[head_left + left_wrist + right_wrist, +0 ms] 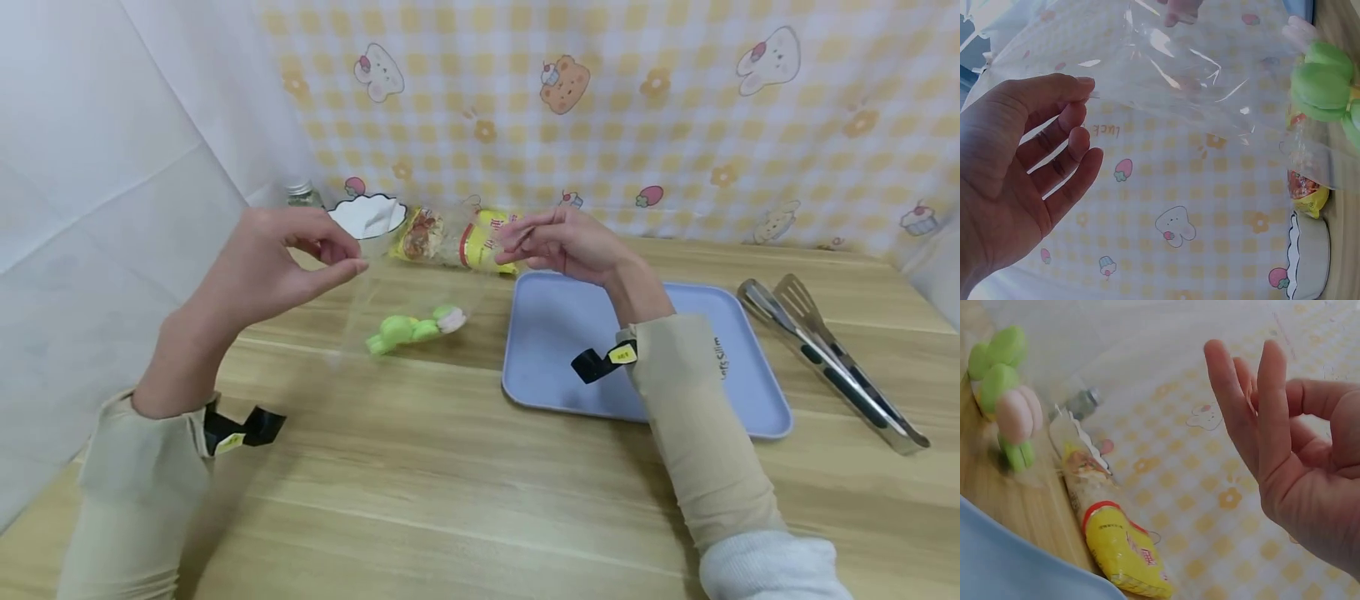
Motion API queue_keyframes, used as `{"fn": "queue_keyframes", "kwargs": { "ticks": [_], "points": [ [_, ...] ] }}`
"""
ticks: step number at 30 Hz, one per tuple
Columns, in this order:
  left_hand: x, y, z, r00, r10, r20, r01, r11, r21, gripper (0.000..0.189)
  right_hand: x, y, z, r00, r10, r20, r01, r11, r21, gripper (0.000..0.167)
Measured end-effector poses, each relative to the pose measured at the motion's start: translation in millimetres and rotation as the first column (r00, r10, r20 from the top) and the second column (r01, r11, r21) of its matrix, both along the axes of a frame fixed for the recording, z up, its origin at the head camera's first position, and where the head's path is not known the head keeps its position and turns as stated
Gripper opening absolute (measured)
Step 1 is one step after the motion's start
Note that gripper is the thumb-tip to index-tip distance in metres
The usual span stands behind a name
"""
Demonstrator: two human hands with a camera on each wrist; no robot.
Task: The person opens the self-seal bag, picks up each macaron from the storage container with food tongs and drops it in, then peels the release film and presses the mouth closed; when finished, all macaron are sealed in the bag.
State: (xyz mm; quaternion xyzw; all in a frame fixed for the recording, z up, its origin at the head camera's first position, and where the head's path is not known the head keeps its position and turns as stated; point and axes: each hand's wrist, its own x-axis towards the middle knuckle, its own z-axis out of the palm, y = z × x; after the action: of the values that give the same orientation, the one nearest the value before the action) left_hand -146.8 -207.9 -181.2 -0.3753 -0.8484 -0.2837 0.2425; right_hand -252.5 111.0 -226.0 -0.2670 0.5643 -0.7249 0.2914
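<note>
A clear plastic bag hangs between my two hands, its film thin and shiny. My left hand pinches one side of its edge between thumb and forefinger, the other fingers loosely curved. Opposite it, my right hand pinches the other side with thumb and forefinger, two fingers stretched out in the right wrist view. Below the hands are several green macarons and a pink macaron, grouped together low over the wooden table. In the head view the bag's film overlaps them.
Behind the hands lie a yellow food packet, a white wavy-rimmed bowl and a jar. A blue tray sits under my right forearm. Metal tongs and a slotted turner lie at the right.
</note>
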Motion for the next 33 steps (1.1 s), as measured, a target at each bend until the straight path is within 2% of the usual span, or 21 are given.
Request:
{"fn": "queue_keyframes", "kwargs": {
  "ticks": [3, 6, 10, 13, 17, 20, 23, 25, 27, 28, 29, 31, 32, 33],
  "points": [
    [-1.2, 1.7, 1.8, 1.000, 0.013, 0.002, -0.013, 1.000, 0.007, 0.011, 3.8, -2, 2.6, 0.996, -0.021, -0.082, 0.025, 0.999, 0.045, 0.029],
    [-0.9, 1.8, 2.3, 0.999, 0.030, 0.016, -0.030, 1.000, 0.007, 0.010, 7.2, -6, 3.8, 0.986, -0.083, -0.144, 0.099, 0.989, 0.106, 0.019],
    [0.5, -1.3, 3.4, 0.994, 0.099, 0.045, -0.100, 0.995, 0.024, 0.008, 9.2, -8, 4.1, 0.964, -0.169, -0.204, 0.196, 0.973, 0.122, 0.012],
    [1.6, -5.8, 4.9, 0.985, 0.158, 0.074, -0.162, 0.986, 0.049, 0.006, 9.8, -8, 4.3, 0.933, -0.241, -0.266, 0.278, 0.955, 0.108, 0.007],
    [3.5, -13.5, 8.1, 0.973, 0.203, 0.112, -0.213, 0.973, 0.085, 0.004, 10.4, -7, 6.4, 0.863, -0.323, -0.389, 0.381, 0.921, 0.082, 0.004],
    [3.2, -19.8, 11.9, 0.962, 0.218, 0.164, -0.242, 0.959, 0.149, 0.003, 11.5, -4, 11.9, 0.824, -0.357, -0.440, 0.409, 0.912, 0.024, 0.002],
    [0.8, -24.0, 14.1, 0.953, 0.201, 0.228, -0.254, 0.938, 0.235, 0.002, 16.2, -1, 20.2, 0.805, -0.370, -0.463, 0.403, 0.915, -0.030, 0.001],
    [-1.4, -25.4, 14.5, 0.950, 0.143, 0.278, -0.231, 0.919, 0.318, 0.004, 20.7, 0, 26.6, 0.797, -0.361, -0.484, 0.381, 0.923, -0.061, 0.005],
    [-3.4, -26.9, 13.0, 0.948, 0.005, 0.319, -0.151, 0.888, 0.434, 0.003, 27.2, -1, 33.0, 0.808, -0.328, -0.489, 0.329, 0.940, -0.088, 0.008],
    [-4.3, -28.1, 12.1, 0.937, -0.092, 0.338, -0.098, 0.858, 0.505, 0.003, 30.5, -2, 35.9, 0.822, -0.307, -0.480, 0.293, 0.950, -0.105, 0.008],
    [-5.0, -29.2, 11.3, 0.915, -0.201, 0.350, -0.043, 0.814, 0.580, 0.004, 33.7, -2, 38.9, 0.835, -0.289, -0.469, 0.261, 0.957, -0.126, 0.008],
    [-7.0, -31.6, 9.7, 0.852, -0.400, 0.338, 0.052, 0.707, 0.705, 0.004, 39.9, -3, 43.9, 0.863, -0.260, -0.434, 0.205, 0.964, -0.170, 0.007],
    [-8.6, -32.9, 8.7, 0.809, -0.488, 0.327, 0.088, 0.651, 0.754, 0.004, 42.5, -4, 45.6, 0.873, -0.253, -0.417, 0.188, 0.963, -0.192, 0.007],
    [-10.2, -33.9, 7.4, 0.782, -0.536, 0.319, 0.104, 0.617, 0.780, 0.005, 44.5, -5, 46.8, 0.880, -0.251, -0.403, 0.177, 0.961, -0.213, 0.007]
  ]
}}
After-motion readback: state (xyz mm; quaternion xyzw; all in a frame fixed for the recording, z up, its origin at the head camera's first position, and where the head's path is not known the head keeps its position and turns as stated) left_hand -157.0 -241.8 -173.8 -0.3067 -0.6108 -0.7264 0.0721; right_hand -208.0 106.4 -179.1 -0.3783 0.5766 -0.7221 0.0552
